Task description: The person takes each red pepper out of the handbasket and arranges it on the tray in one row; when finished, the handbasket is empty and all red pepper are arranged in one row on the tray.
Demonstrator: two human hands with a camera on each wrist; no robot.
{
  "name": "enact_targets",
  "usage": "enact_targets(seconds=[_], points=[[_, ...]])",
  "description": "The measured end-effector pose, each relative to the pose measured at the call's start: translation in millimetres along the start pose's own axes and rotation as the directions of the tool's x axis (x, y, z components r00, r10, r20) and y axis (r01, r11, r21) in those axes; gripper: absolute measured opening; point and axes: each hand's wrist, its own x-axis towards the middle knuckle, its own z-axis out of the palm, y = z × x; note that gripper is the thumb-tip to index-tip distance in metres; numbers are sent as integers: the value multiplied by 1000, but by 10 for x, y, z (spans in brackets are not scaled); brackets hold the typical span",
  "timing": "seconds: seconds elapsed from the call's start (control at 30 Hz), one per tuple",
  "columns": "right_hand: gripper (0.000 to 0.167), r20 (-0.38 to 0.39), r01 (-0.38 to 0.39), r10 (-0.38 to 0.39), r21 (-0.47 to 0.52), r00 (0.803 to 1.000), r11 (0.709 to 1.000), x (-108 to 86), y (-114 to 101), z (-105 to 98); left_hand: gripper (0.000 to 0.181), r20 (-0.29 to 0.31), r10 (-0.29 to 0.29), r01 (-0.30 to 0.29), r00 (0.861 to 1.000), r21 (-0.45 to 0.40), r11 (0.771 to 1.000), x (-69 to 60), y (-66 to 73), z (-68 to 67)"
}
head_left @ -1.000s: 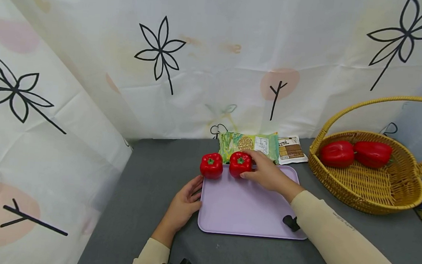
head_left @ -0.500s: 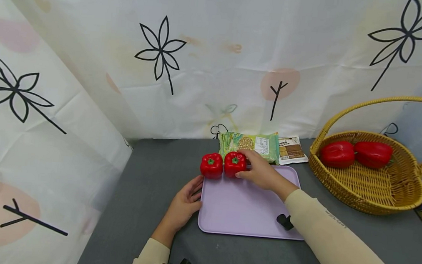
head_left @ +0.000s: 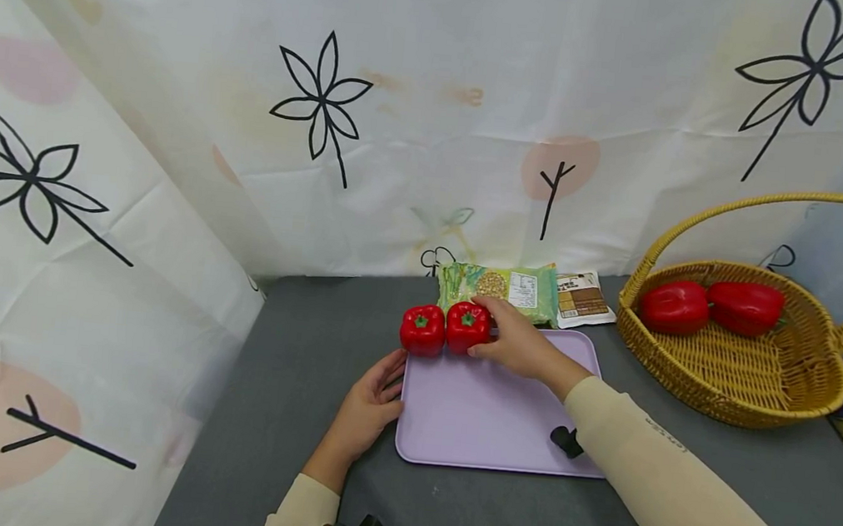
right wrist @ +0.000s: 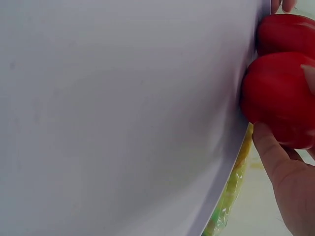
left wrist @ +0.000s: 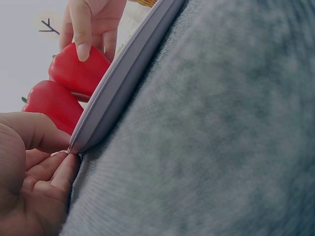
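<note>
Head: the right hand (head_left: 521, 343) is gripping a red bell pepper (head_left: 467, 329) beside another bell pepper (head_left: 422, 332), far-left on the lilac tray (head_left: 490, 424); two peppers (head_left: 675, 308) are lying in the wicker basket (head_left: 753, 385), seemingly half remaining. Left wrist: the left hand (left wrist: 37, 184) is pinching the tray's rim. Right wrist: fingers (right wrist: 273, 155) are clasping the pepper.

A glossy red left pepper (head_left: 422, 334) and a matching right pepper (head_left: 465, 332), green stems up, stand just beside each other along the far edge of a lilac tray (head_left: 498, 424), the left at its far left corner.
</note>
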Motion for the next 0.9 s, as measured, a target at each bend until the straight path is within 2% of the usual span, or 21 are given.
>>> enact_targets(seconds=[0.2,0.43,0.9], points=[[93,-2,-12,12,26,1000,1000,-30,-32,-26,79,-5,-12,12,1000,-12,1000,0,-2,1],[94,-42,38,-37,30,998,999,-125,-49,-84,79,-5,-7,6,1000,-18,1000,-6,3,-4],[90,-110,102,-83,177,990,979,-397,-70,-359,79,-4,-6,6,1000,-17,1000,-10,16,6]])
